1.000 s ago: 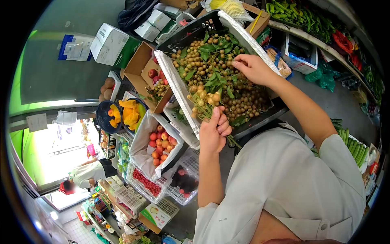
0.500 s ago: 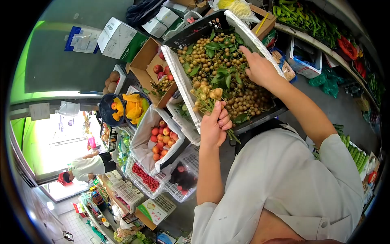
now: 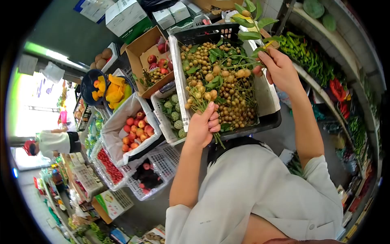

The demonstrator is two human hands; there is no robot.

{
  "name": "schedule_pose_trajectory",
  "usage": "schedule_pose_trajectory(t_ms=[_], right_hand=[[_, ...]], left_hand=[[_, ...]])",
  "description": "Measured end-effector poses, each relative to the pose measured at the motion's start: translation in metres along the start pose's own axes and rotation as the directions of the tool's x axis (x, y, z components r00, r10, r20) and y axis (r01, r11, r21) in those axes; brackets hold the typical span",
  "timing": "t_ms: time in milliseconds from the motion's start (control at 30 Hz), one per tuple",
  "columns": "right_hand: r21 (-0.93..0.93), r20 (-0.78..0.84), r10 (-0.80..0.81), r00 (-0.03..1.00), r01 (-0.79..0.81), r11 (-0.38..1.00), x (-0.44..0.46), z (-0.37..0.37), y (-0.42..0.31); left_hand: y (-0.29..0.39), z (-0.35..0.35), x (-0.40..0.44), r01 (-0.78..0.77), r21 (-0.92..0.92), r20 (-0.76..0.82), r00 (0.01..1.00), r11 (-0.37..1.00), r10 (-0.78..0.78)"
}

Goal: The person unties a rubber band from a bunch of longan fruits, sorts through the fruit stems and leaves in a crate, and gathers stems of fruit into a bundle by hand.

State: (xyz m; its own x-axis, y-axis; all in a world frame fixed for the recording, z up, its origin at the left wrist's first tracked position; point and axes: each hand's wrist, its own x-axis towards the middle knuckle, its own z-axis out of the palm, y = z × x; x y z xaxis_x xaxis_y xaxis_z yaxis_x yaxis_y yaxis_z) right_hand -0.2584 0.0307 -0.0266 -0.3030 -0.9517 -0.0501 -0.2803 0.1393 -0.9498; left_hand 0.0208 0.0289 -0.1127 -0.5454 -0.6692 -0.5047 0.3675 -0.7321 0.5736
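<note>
Fingers (image 3: 213,120) clamped, left and right, on fruit stems (image 3: 219,140)

Wraps the left hand (image 3: 200,128) around the stalks of a longan bundle (image 3: 203,95), thumb along the top, fingers folded together. Holds it over the near left side of a black plastic crate (image 3: 269,122), long axis slanting: fruit toward the upper left, bare stem ends poking out below the fist toward the lower right.

Pinches in the right hand (image 3: 280,71), thumb against fingers, a leafy longan sprig (image 3: 248,35) at the crate's right side. Points its leaves up and away, past the crate's far edge; stretches its fruiting stalks leftward, nearly level, above the piled longans (image 3: 239,105).

Just left of the crate, sugar apples (image 3: 174,116) in a white basket (image 3: 161,123); beyond, red apples in a cardboard box (image 3: 134,57).

On the white-and-green box (image 3: 122,18) at the upper left, small print; on the green-and-white carton (image 3: 111,203) at the lower left, larger characters; both too blurred to read.
</note>
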Motion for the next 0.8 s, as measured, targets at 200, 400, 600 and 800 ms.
schedule_pose_trajectory(t_ms=[200,400,600,800], right_hand=[[0.251,0.091,0.011,0.996,-0.034,0.967,-0.003,0.002,-0.01],[0.505,0.199,0.164,0.966,-0.245,0.827,-0.001,0.019,-0.01],[0.504,0.237,0.187,0.953,-0.285,0.815,-0.006,0.045,-0.018],[0.498,0.246,0.183,0.952,-0.287,0.818,-0.005,0.064,-0.019]], left_hand=[[-0.002,-0.005,0.001,-0.021,-0.056,0.042,0.999,0.998,0.023],[-0.002,-0.005,0.0,-0.007,-0.07,0.065,0.998,0.997,0.011],[-0.002,-0.007,0.0,0.005,-0.129,0.126,0.992,0.992,0.011],[-0.001,-0.007,0.0,0.009,-0.142,0.146,0.989,0.99,0.012]])
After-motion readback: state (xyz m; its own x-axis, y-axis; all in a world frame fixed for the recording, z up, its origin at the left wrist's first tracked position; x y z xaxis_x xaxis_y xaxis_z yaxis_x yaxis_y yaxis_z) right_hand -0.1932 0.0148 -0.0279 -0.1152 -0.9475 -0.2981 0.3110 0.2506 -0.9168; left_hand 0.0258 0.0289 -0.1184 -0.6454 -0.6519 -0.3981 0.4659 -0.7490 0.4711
